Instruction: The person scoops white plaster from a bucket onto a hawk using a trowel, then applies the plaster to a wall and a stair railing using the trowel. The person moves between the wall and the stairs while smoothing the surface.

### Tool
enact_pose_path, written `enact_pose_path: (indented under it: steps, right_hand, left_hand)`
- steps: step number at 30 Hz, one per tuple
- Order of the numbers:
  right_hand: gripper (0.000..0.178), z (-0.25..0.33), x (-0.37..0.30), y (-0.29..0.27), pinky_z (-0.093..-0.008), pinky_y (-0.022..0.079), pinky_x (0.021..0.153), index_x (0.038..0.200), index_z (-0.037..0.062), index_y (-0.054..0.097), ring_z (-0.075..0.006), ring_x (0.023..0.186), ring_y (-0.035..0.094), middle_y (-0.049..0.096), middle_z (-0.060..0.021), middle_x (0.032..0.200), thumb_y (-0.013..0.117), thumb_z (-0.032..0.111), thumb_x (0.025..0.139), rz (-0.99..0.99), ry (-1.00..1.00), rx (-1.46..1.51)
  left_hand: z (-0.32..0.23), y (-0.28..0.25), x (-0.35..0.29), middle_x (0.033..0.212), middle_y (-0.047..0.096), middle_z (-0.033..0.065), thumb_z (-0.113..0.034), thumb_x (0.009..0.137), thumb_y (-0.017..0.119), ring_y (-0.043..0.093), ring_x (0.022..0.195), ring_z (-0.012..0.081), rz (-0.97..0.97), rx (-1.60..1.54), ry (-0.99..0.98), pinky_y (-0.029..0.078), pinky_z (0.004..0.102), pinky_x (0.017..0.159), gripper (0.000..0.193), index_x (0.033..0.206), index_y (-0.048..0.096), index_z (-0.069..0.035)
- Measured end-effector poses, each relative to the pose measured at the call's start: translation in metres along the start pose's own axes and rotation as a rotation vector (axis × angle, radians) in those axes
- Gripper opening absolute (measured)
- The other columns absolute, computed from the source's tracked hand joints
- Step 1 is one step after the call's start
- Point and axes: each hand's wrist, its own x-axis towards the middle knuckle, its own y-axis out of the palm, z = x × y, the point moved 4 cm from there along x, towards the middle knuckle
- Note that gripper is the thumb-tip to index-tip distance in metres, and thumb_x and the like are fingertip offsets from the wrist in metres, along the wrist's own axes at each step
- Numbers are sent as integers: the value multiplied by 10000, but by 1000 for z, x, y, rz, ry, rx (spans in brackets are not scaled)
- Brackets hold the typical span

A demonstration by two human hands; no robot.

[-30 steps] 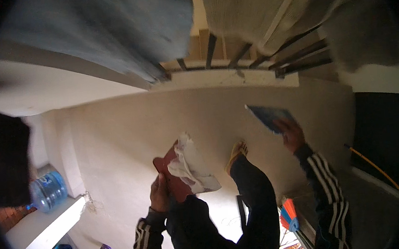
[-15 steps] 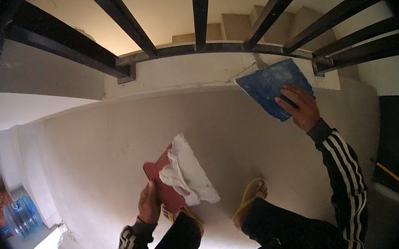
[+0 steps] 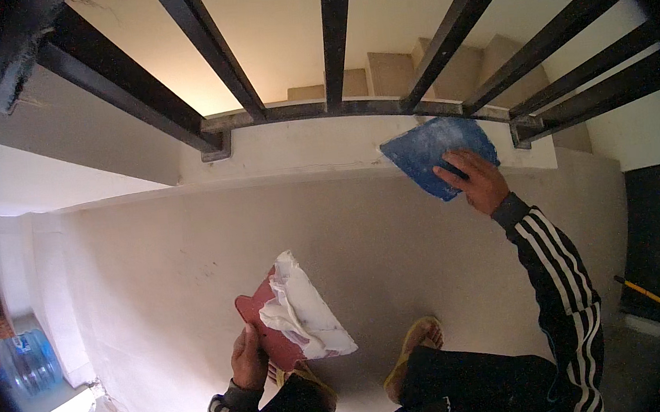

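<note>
My right hand (image 3: 478, 180) grips a blue plastic putty spreader (image 3: 424, 155), fingers laid across its face. The blade lies over the white ledge (image 3: 301, 146) at the foot of the railing, its far edge close to the bottom rail. How firmly it presses there I cannot tell. Lower and to the left, my left hand (image 3: 248, 361) is closed on the edge of a red plastic spreader (image 3: 278, 348), thumb on top. A thick, uneven heap of white putty (image 3: 304, 310) covers much of this red blade, which is held above my left foot.
Black metal railing bars (image 3: 331, 41) rise beyond the ledge, with stair steps (image 3: 393, 75) behind them. A clear blue water jug (image 3: 30, 362) stands at the far left. A yellow stick (image 3: 652, 295) leans by a dark panel at right. My sandalled feet are below.
The blue spreader has shifted slightly left and its far edge now sits against the ledge by the bottom rail, covering the crack seen before. The red spreader stays in my left hand; the view has tilted slightly.
</note>
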Motion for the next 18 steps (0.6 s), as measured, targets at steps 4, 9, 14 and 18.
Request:
enact_pose_path:
  steps: [4,9,14,18]
  right_hand:
    - [764,-2,-4,8,-437,420,987,1284,224,506,-321,1167,487,492,-108,1250,574,-105,597,48,45,41]
    - [775,4,-14,-1,-437,427,982,1276,214,515,-329,1172,484,489,-113,1257,582,-113,577,102,91,91]
    - [786,-2,-23,-14,-430,408,1004,1297,207,493,-311,1189,473,465,-114,1296,589,-101,580,111,96,128]
    - [777,4,6,-24,-422,415,999,1312,211,471,-303,1183,480,478,-102,1294,581,-93,604,74,145,126]
  left_hand:
    - [0,3,-2,1186,545,111,-357,989,382,526,1072,194,-18,-17,-29,402,336,946,444,1225,469,9]
    - [1,-3,3,1213,535,126,-369,986,379,523,1098,211,25,-1,-34,398,352,967,467,1240,448,17]
    - [2,-1,4,1201,541,122,-368,986,381,521,1097,207,27,-37,-71,402,346,959,451,1220,467,8]
    - [-2,2,5,1189,550,116,-359,988,380,529,1088,205,25,4,-73,403,346,959,430,1204,483,-1]
